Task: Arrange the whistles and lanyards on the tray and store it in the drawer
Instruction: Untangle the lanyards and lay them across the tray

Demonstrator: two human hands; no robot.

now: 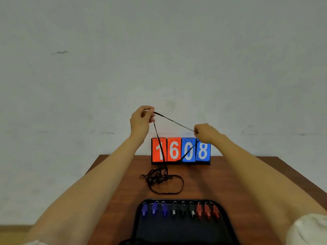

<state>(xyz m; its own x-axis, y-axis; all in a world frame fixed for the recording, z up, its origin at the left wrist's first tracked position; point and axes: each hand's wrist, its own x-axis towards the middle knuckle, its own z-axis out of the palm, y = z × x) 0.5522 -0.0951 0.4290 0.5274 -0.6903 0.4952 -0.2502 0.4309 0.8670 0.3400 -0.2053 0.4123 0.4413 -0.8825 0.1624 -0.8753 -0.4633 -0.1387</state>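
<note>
**Lanyard pulled taut between two hands**

Nearest, well below the fingers, the tray [182, 232] holds a row of whistles [182, 209]. Beyond it, a tangle of lanyards [159, 175] lies on the tabletop [230, 174]. Above, the left hand [140, 119] and right hand [205, 132] each pinch one black lanyard [174, 122] in curled fingers, in front of the scoreboard [173, 151].

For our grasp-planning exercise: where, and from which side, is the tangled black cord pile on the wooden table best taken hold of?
Probably pinch the wide single loop trailing from the tangled black cord pile toward the black tray, from above on the near side: it lies flat, clear of the tangle.
</note>
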